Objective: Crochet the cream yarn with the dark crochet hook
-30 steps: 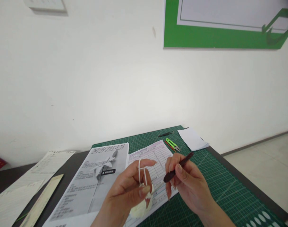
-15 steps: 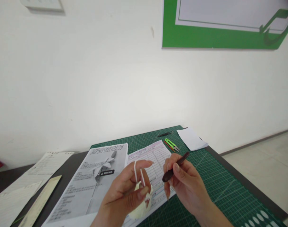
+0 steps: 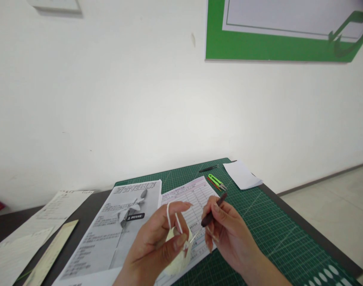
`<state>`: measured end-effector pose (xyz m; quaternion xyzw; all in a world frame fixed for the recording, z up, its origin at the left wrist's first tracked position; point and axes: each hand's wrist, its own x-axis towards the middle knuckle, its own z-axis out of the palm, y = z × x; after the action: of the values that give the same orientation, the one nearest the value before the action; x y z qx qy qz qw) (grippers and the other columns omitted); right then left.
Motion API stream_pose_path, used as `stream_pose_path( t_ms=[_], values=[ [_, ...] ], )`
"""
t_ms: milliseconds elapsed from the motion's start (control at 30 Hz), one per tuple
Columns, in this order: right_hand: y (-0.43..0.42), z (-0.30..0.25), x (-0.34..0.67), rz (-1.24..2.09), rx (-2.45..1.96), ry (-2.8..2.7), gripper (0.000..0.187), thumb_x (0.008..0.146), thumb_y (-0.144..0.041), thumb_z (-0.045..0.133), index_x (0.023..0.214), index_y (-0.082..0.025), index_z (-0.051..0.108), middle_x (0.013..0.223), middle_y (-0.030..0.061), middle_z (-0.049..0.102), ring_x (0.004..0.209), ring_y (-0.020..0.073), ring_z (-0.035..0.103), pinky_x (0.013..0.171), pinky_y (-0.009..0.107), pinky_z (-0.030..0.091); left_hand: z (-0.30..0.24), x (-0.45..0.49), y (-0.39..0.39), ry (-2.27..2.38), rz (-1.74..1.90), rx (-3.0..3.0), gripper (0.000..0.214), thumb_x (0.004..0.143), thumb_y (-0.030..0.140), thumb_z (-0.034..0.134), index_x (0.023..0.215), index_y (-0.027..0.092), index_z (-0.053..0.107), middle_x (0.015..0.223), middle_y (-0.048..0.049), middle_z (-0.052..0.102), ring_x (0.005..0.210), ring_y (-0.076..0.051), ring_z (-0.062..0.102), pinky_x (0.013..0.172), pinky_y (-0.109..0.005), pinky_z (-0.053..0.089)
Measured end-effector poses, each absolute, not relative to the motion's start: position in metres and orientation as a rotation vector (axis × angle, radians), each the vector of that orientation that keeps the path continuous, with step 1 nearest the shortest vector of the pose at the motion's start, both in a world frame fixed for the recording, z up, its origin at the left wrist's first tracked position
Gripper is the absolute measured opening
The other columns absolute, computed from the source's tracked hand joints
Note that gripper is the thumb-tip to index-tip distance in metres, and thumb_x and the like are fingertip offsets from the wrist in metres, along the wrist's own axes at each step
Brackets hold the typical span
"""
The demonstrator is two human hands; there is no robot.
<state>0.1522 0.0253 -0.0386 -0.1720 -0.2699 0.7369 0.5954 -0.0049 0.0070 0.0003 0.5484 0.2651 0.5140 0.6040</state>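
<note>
My left hand point(image 3: 160, 242) holds a small cream crocheted piece point(image 3: 178, 258) pinched between thumb and fingers, with white yarn point(image 3: 169, 216) looped over the raised index finger. My right hand point(image 3: 229, 234) grips a dark-handled crochet hook point(image 3: 213, 209) like a pencil, its thin metal tip pointing at the cream piece. Both hands hover low over the printed sheets at the near edge of the green cutting mat point(image 3: 273, 230).
A grey printed instruction sheet point(image 3: 122, 226) and a pink-lined chart point(image 3: 193, 198) lie under the hands. Green thread snips point(image 3: 216, 181), a dark pen point(image 3: 209, 169) and a white paper point(image 3: 241, 174) lie at the mat's far end. A ruler point(image 3: 52, 252) and more papers point(image 3: 35, 222) lie left.
My right hand has moved left toward the left hand, bringing the hook's tip close to the cream piece. The left hand has shifted slightly left and lower.
</note>
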Motion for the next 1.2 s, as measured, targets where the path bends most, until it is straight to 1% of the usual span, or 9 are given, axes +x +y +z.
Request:
stream_pose_path(
  t_ms=[267, 467, 767, 900, 1000, 1100, 1200],
  values=[
    [0.027, -0.0369, 0.1493, 1.768, -0.397, -0.583, 0.022, 0.078, -0.028, 0.069, 0.065, -0.012, 0.06, 0.043, -0.0025, 0.06, 0.033, 0.0035, 0.048, 0.036, 0.012, 0.047, 0.0024, -0.0036, 0.0077, 0.613, 1.256, 1.251, 0.03, 0.079, 0.023, 0.063, 0.108, 0.031, 0.062, 0.065, 0.0027, 0.053, 0.061, -0.011, 0.048, 0.057, -0.024, 0.037],
    [0.0274, -0.0384, 0.1495, 1.828, -0.417, -0.553, 0.023, 0.077, -0.029, 0.07, 0.065, -0.011, 0.061, 0.042, -0.0014, 0.062, 0.03, 0.006, 0.053, 0.034, 0.016, 0.05, 0.0045, -0.0009, 0.0066, 0.609, 1.325, 1.226, 0.027, 0.079, 0.022, 0.063, 0.104, 0.03, 0.064, 0.064, 0.0024, 0.053, 0.061, -0.012, 0.048, 0.058, -0.025, 0.036],
    [0.0262, -0.0365, 0.1492, 1.821, -0.399, -0.529, 0.022, 0.074, -0.027, 0.073, 0.064, -0.011, 0.062, 0.044, -0.0002, 0.066, 0.031, 0.0075, 0.058, 0.035, 0.015, 0.052, 0.002, -0.006, 0.0092, 0.678, 1.377, 1.2, 0.024, 0.077, 0.023, 0.065, 0.1, 0.027, 0.064, 0.065, 0.0014, 0.055, 0.063, -0.013, 0.049, 0.059, -0.025, 0.037],
    [0.0246, -0.0355, 0.1495, 1.815, -0.397, -0.523, 0.021, 0.073, -0.027, 0.074, 0.064, -0.011, 0.063, 0.045, 0.0008, 0.068, 0.032, 0.0088, 0.06, 0.036, 0.014, 0.052, 0.002, -0.0072, 0.0085, 0.718, 1.421, 1.242, 0.023, 0.077, 0.024, 0.065, 0.099, 0.03, 0.065, 0.065, 0.002, 0.057, 0.063, -0.013, 0.05, 0.06, -0.025, 0.038],
    [0.0242, -0.0363, 0.1499, 1.81, -0.384, -0.517, 0.02, 0.073, -0.025, 0.074, 0.064, -0.011, 0.064, 0.045, 0.0013, 0.068, 0.033, 0.0088, 0.061, 0.036, 0.014, 0.053, 0.0019, -0.0074, 0.0075, 0.739, 1.475, 1.297, 0.024, 0.078, 0.023, 0.064, 0.099, 0.033, 0.064, 0.065, 0.0024, 0.061, 0.066, -0.013, 0.052, 0.064, -0.025, 0.04],
    [0.0237, -0.037, 0.1497, 1.801, -0.378, -0.516, 0.02, 0.073, -0.026, 0.074, 0.064, -0.011, 0.064, 0.045, 0.0011, 0.069, 0.033, 0.0088, 0.061, 0.037, 0.014, 0.053, 0.0018, -0.0074, 0.0068, 0.771, 1.521, 1.334, 0.022, 0.076, 0.022, 0.066, 0.096, 0.032, 0.066, 0.066, 0.0024, 0.063, 0.066, -0.013, 0.053, 0.066, -0.025, 0.041],
    [0.0224, -0.0351, 0.1499, 1.775, -0.372, -0.52, 0.019, 0.072, -0.025, 0.075, 0.064, -0.012, 0.064, 0.048, 0.0017, 0.07, 0.035, 0.0093, 0.063, 0.038, 0.014, 0.053, 0.0022, -0.0069, 0.0064, 0.791, 1.567, 1.313, 0.022, 0.076, 0.021, 0.066, 0.096, 0.032, 0.066, 0.065, 0.0032, 0.062, 0.064, -0.013, 0.053, 0.065, -0.024, 0.041]
  ],
)
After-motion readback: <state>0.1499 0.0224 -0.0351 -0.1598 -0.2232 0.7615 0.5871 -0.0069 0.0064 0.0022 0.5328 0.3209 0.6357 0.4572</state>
